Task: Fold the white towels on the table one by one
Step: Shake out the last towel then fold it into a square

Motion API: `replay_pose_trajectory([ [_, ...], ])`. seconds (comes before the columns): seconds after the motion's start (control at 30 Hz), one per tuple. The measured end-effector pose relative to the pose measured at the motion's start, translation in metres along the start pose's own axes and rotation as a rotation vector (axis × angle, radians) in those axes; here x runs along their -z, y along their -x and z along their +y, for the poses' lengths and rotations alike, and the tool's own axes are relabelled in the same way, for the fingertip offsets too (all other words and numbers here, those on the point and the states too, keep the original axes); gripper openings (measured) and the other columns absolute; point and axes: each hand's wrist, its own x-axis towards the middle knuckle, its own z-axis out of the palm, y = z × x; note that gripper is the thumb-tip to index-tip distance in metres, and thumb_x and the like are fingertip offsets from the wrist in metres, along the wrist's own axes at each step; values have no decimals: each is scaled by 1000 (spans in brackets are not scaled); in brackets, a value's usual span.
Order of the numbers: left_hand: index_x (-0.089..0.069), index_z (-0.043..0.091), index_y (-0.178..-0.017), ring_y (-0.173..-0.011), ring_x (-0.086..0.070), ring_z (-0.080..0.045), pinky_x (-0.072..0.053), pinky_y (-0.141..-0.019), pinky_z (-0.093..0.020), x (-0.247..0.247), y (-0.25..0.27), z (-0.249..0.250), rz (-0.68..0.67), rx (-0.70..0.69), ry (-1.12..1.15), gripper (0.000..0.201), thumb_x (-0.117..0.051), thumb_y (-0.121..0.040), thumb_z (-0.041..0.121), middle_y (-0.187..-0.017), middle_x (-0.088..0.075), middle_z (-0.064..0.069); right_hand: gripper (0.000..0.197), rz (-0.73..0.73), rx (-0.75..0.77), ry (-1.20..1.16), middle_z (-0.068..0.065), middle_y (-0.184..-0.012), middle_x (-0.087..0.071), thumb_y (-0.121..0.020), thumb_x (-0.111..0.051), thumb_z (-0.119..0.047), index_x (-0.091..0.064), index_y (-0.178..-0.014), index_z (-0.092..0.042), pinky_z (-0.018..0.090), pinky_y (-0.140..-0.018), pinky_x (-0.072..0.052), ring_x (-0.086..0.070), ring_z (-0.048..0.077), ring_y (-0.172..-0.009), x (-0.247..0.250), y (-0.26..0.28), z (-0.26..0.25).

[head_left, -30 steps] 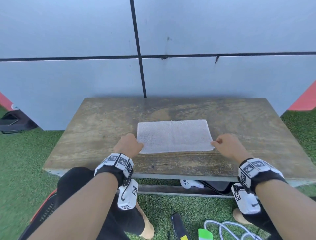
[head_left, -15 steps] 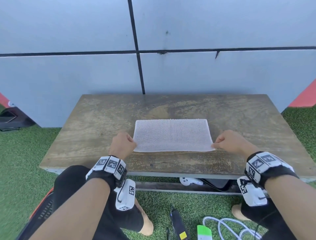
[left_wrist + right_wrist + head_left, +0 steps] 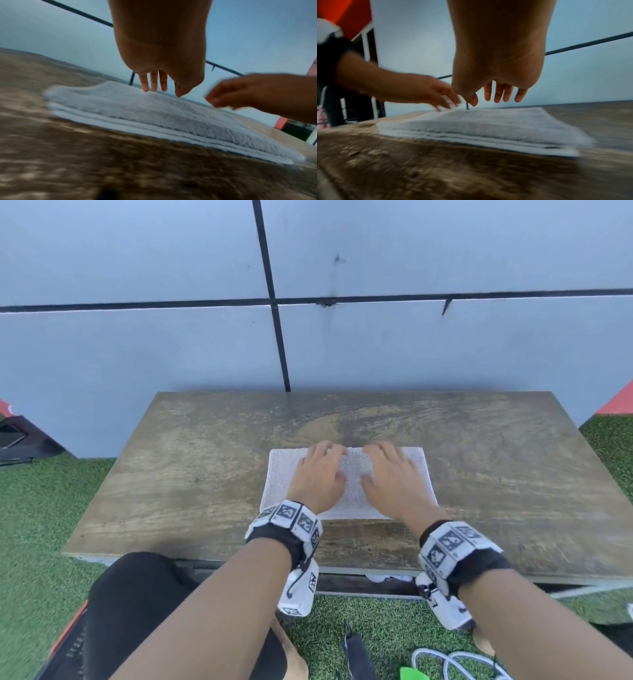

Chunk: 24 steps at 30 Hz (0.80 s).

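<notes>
At the far left edge, a dark case (image 3: 17, 440) sits on the green artificial grass (image 3: 41, 508) against the pale blue-grey wall (image 3: 137, 354). The worn wooden table (image 3: 188, 474) stands in front of the wall, and the white towel (image 3: 279, 477) lies folded near the middle of its top — the wrist views show several stacked layers along the near edge (image 3: 154, 124).

The left hand (image 3: 320, 474) is over the left half of the towel, palm down, fingers straight and spread, gripping nothing; from the left wrist view the fingertips (image 3: 145, 88) are at or just above the cloth, and contact cannot be told for sure. Just beside it, the right hand (image 3: 394, 477) is over the right half in the same flat, released pose — its fingers (image 3: 498, 94) point down toward the towel with a visible gap beneath them in the right wrist view. Both wrists carry white bands with black square markers (image 3: 291, 517).

Low on the grass at the right lie a coiled white cable (image 3: 455, 662) and a small bright green object (image 3: 412, 674).
</notes>
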Motion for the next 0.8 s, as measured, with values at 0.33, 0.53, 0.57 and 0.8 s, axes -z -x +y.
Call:
replay_pose_trajectory([
  [0.33,-4,34,-160,-155,9,-18,5,-124,-41,-49,9,-16,-52,48,-199,68,4,-94,51,-168,4,6,56,-129,-24,55,-10,-166,10,-105,-12,-43,1,-159,-33,46,-124,3,13,13,-152,-50,4,5],
  [0.53,-5,39,-159,-154,9,-14,6,-125,-40,-46,14,-24,-15,62,-179,59,-17,-103,54,-168,4,9,56,-102,-56,42,-12,-166,5,-104,-13,-48,-6,-158,-35,45,-124,5,11,12,-153,-50,6,7],
  [0.57,-5,40,-159,-154,9,-13,6,-125,-40,-45,16,-26,-11,70,-187,60,-18,-103,56,-168,4,9,57,-98,-67,40,-13,-166,6,-103,-13,-49,-6,-158,-36,45,-123,5,11,12,-152,-50,7,9],
  [0.8,-3,42,-158,-153,11,-8,8,-125,-38,-30,28,-42,-17,133,-167,65,-18,-99,66,-167,7,12,61,-122,-119,48,-14,-165,12,-101,-12,-58,1,-158,-38,43,-123,8,15,9,-151,-43,16,25],
])
